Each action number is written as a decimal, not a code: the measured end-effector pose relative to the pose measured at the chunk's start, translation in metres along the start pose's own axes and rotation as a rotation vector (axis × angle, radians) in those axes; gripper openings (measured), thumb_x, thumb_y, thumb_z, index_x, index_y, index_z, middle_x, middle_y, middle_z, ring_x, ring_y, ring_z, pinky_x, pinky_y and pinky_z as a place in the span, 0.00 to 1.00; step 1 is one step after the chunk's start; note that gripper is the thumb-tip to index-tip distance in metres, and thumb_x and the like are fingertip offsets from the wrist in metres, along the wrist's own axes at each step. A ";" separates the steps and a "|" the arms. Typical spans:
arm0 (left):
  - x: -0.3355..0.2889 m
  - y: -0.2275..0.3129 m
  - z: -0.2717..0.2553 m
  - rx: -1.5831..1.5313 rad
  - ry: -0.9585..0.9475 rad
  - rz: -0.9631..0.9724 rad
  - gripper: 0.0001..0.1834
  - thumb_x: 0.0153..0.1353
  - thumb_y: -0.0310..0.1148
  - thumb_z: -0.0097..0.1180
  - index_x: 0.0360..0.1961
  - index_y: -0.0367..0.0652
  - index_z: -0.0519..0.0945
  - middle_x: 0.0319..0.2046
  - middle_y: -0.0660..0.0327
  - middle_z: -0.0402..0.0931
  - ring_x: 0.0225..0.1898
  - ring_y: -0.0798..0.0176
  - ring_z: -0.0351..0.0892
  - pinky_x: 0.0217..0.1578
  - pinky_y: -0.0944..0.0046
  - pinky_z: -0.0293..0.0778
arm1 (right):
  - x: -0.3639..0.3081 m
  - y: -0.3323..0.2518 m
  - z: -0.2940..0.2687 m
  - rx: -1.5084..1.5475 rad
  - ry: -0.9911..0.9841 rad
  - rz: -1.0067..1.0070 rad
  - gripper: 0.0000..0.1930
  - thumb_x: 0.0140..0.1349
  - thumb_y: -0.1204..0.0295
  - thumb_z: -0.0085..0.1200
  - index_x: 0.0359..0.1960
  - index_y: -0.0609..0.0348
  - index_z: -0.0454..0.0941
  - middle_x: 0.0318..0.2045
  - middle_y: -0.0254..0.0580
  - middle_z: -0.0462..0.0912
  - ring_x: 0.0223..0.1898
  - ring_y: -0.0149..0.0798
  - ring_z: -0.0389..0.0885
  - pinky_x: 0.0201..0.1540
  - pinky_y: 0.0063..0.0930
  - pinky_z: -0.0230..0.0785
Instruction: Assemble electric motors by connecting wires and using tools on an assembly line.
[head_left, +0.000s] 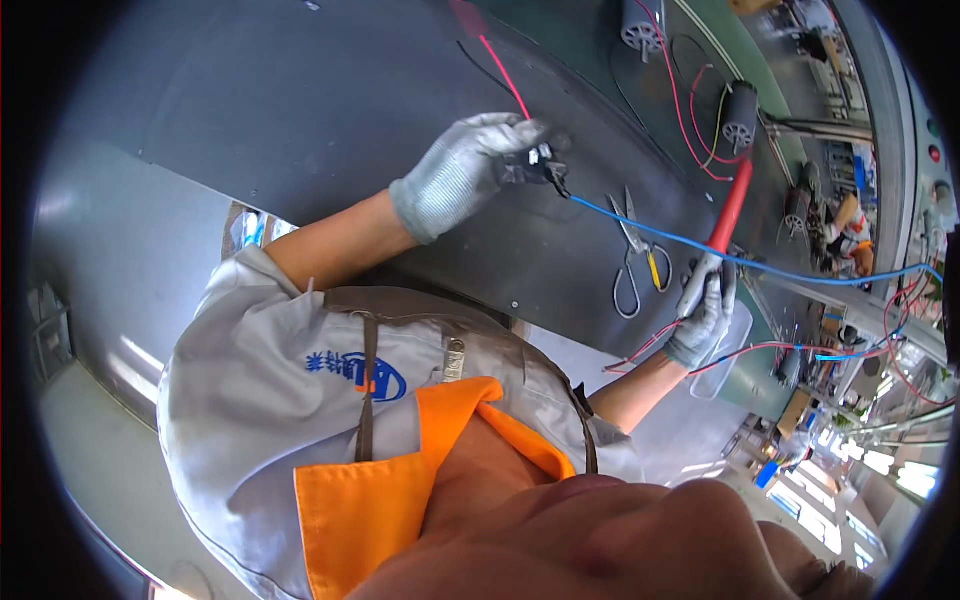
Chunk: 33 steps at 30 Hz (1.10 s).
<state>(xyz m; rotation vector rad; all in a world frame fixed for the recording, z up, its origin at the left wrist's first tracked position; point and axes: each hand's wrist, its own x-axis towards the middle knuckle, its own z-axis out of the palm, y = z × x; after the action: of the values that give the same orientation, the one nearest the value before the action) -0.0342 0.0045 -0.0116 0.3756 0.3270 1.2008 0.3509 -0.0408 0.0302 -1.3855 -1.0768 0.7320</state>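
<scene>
My left hand [455, 170], in a pale grey work glove, is closed at the fingertips on a small black-and-white piece [540, 157] with wires at it. A red wire [507, 80] runs away from these fingers toward the far side, and a blue wire [690, 238] stretches from the piece to the right. My right hand [705, 310], gloved the same way, is wrapped round the near end of a long red tapered piece [733, 203]; I cannot make out its exact kind. Between the hands, scissors [630, 240] lie on the dark table [300, 110], with a yellow part by their handles.
Grey cylindrical motors [740, 115] with wires stand at the far right. A clear plastic tray [728, 350] lies beside my right hand. Red and blue wires [780, 346] cross at the right, near a metal frame [880, 110]. The table's near edge runs before my body.
</scene>
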 end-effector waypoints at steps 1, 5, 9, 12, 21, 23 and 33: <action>-0.003 0.004 0.003 0.011 0.006 0.022 0.10 0.71 0.32 0.55 0.45 0.34 0.80 0.45 0.52 0.83 0.44 0.58 0.85 0.51 0.60 0.79 | 0.009 -0.006 0.025 0.032 -0.064 -0.040 0.24 0.68 0.71 0.55 0.63 0.72 0.71 0.49 0.49 0.81 0.43 0.37 0.82 0.49 0.28 0.76; -0.010 0.008 0.006 0.002 -0.025 0.056 0.10 0.71 0.32 0.56 0.44 0.35 0.81 0.43 0.54 0.84 0.45 0.59 0.85 0.51 0.61 0.79 | 0.062 -0.018 0.113 0.159 -0.516 0.057 0.30 0.65 0.71 0.57 0.67 0.71 0.67 0.54 0.52 0.80 0.51 0.40 0.82 0.55 0.30 0.76; -0.021 0.015 0.004 -0.021 0.010 0.068 0.10 0.71 0.31 0.55 0.44 0.35 0.81 0.40 0.58 0.83 0.43 0.62 0.84 0.51 0.62 0.77 | 0.083 -0.045 0.213 0.048 -0.765 -0.044 0.28 0.60 0.74 0.61 0.63 0.72 0.73 0.55 0.48 0.81 0.55 0.36 0.80 0.61 0.29 0.69; -0.021 0.015 0.003 0.034 0.056 0.094 0.11 0.72 0.33 0.54 0.45 0.36 0.81 0.40 0.56 0.83 0.45 0.58 0.84 0.53 0.57 0.76 | 0.102 -0.032 0.253 -0.134 -0.873 -0.036 0.28 0.57 0.76 0.63 0.61 0.71 0.76 0.52 0.45 0.84 0.53 0.34 0.81 0.60 0.27 0.70; -0.010 0.012 0.015 0.132 0.039 0.006 0.13 0.73 0.34 0.51 0.47 0.34 0.80 0.43 0.54 0.83 0.49 0.58 0.82 0.55 0.57 0.74 | 0.083 -0.014 0.235 -0.493 -0.603 -0.257 0.21 0.57 0.76 0.62 0.54 0.54 0.84 0.46 0.46 0.87 0.45 0.37 0.88 0.50 0.29 0.77; -0.011 0.008 0.003 0.099 0.078 -0.023 0.16 0.73 0.36 0.50 0.49 0.33 0.80 0.45 0.53 0.83 0.50 0.57 0.82 0.56 0.57 0.73 | 0.072 -0.019 0.186 -0.668 -0.454 -0.487 0.20 0.57 0.74 0.63 0.54 0.54 0.84 0.43 0.46 0.88 0.43 0.43 0.88 0.47 0.33 0.77; 0.006 -0.008 0.010 0.228 0.070 -0.104 0.18 0.75 0.40 0.48 0.48 0.35 0.82 0.43 0.55 0.83 0.48 0.60 0.81 0.55 0.58 0.74 | -0.032 -0.025 0.044 -0.704 -0.113 -0.186 0.25 0.62 0.64 0.67 0.58 0.60 0.80 0.45 0.44 0.85 0.45 0.38 0.84 0.48 0.33 0.76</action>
<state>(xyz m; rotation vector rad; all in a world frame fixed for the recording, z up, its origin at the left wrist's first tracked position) -0.0216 0.0064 -0.0066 0.5083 0.5400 1.0787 0.2946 -0.0550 0.0437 -1.8048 -1.6226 0.2957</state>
